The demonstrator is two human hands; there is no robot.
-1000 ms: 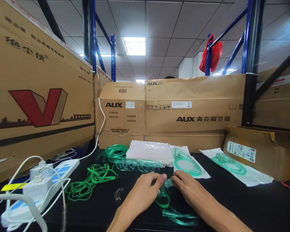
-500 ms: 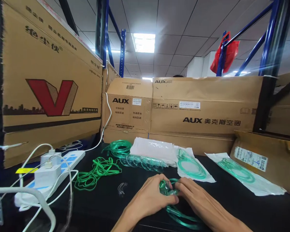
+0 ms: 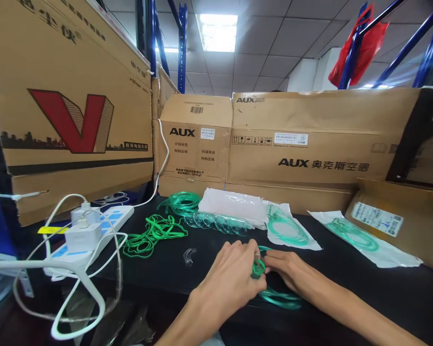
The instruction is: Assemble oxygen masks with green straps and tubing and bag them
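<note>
My left hand (image 3: 233,274) and my right hand (image 3: 286,269) meet over the black table (image 3: 346,283), both with fingers closed on a clear green oxygen mask (image 3: 258,266). Its green tubing (image 3: 279,298) lies coiled on the table under my right wrist. The mask is mostly hidden by my fingers. Just beyond my hands lies a row of stacked clear masks (image 3: 216,222).
A heap of green elastic straps (image 3: 151,234), a coil of green tubing (image 3: 178,203), small metal clips (image 3: 189,255), a pile of bags (image 3: 234,205) and two sealed packs (image 3: 292,233) (image 3: 361,238) lie on the table. A power strip (image 3: 90,235) sits left. Cardboard boxes (image 3: 303,144) wall the back.
The camera has tilted down and leftward. My hands have closed tighter round the mask and drawn it a little nearer, with the tubing gathered beneath them.
</note>
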